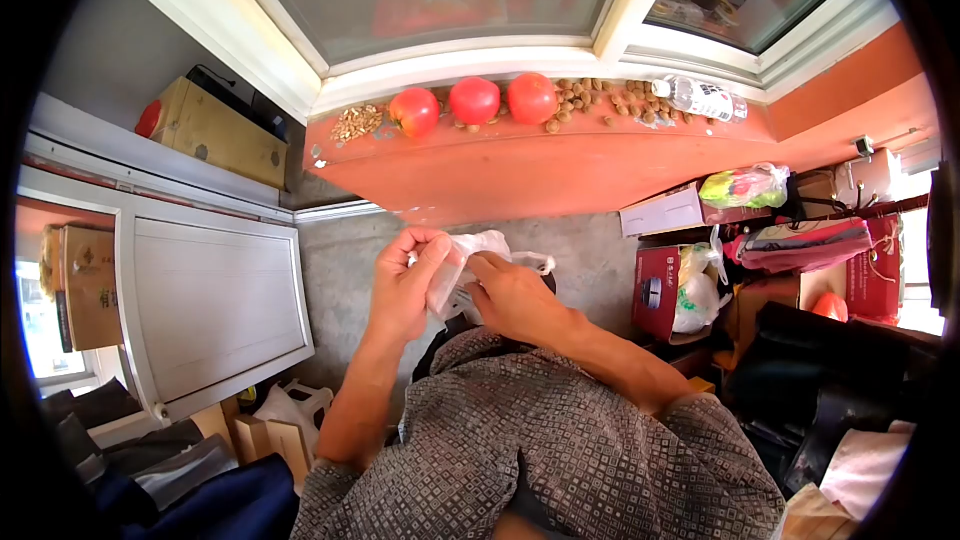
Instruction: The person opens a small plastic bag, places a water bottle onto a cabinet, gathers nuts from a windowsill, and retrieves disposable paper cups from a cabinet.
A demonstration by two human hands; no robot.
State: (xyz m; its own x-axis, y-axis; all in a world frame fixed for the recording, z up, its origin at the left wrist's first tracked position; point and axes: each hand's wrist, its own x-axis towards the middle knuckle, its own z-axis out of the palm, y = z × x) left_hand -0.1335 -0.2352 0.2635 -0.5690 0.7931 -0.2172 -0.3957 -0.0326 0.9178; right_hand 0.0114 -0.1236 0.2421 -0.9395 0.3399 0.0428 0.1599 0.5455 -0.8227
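Observation:
My left hand (405, 285) is closed on a thin white plastic bag (446, 280) in front of my body, thumb on top. My right hand (525, 302) meets the bag from the other side, its fingers bent and pressed against the plastic. Whether those fingertips are inside the bag or only pinch it, I cannot tell. The bag looks crumpled, and a loose end of it hangs out to the right. What the bag contains, if anything, is hidden.
Ahead, an orange window ledge (450, 170) bears three red apples (474, 101), a heap of small brown pieces (357, 123), several walnuts (565, 105) and a lying plastic bottle (700, 97). A white door (220, 290) stands left; boxes (655, 290) and bags crowd the right.

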